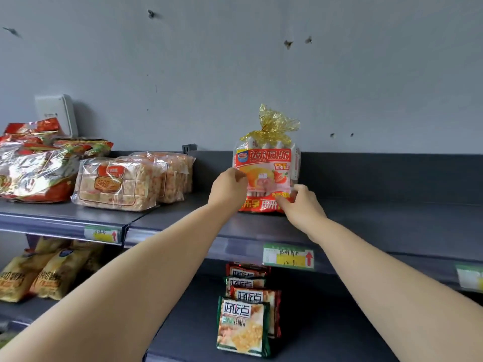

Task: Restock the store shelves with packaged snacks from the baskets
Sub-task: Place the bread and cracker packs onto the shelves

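A red and pink snack bag (266,163) with a gold tied top stands upright on the grey top shelf (366,220), near its back. My left hand (228,188) grips the bag's left edge with curled fingers. My right hand (300,205) holds the bag's lower right corner, fingers curled over the red bottom band. Both forearms reach up from below. No basket is in view.
Clear packs of puffed rice cakes (117,186) and red foil bags (31,165) lie on the top shelf at the left. Below, a row of green and red biscuit packs (245,322) and yellow bags (39,278) stand. Price tags (287,256) line the shelf edge.
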Available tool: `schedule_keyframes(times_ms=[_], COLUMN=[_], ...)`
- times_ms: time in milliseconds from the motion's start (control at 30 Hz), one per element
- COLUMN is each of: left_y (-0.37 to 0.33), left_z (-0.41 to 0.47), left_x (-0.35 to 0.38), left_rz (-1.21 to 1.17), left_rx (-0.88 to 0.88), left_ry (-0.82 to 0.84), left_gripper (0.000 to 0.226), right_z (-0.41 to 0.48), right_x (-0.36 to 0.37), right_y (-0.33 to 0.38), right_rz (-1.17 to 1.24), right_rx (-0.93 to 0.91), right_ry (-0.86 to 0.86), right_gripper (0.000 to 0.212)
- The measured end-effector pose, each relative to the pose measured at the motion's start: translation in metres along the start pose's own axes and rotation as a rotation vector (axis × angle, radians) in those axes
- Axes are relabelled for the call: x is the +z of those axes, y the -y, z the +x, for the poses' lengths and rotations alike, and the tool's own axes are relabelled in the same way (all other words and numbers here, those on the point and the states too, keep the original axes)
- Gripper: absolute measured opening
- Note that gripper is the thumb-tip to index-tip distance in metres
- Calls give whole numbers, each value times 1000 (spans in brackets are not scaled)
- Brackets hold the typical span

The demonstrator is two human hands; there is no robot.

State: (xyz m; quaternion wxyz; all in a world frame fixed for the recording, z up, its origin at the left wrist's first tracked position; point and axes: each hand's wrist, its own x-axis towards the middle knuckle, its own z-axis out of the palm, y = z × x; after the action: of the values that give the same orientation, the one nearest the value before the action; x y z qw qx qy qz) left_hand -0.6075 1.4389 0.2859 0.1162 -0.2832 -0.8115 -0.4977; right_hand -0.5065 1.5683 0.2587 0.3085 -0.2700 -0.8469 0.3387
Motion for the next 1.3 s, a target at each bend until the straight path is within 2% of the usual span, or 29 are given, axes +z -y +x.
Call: schedule_keyframes(times_ms=[67,267,400,500,667,867,933,1133,1200,1300], left_y=[-8,-7,16,45,107,173,189,231,244,263], left_z=[-22,-93,-151,-194,-248,-306,-328,-390,-407,-420], left_x=[-8,-28,-25,-14,9,23,22,27,31,38], left_rz=[-10,93,109,186,294,448,500,472,485,468], left_rx=[37,164,208,194,-10,-253,-349,-598,-635,-697], left_ry=[30,132,202,343,587,735,759,791,792,774], left_gripper=[35,42,37,37,31,19,13,20,29,27], right_z=[-30,-119,-172,-205,-252,-299,-316,-351,-363,-377], right_x=[-2,-6,-2,6,27,50,56,76,86,103], right_y=[3,-2,-23,-44,-88,-135,-151,-193,-203,-217], right_rz=[-127,-377,-456,-453,-437,-440,-428,-443,-453,-441], right_rx=[-89,-245,-283,-239,-136,-73,-58,-5,24,97], right_ry=[15,-32,48,147,320,494,574,775,837,872], right_gripper=[42,46,36,35,35,35,34,34,35,36])
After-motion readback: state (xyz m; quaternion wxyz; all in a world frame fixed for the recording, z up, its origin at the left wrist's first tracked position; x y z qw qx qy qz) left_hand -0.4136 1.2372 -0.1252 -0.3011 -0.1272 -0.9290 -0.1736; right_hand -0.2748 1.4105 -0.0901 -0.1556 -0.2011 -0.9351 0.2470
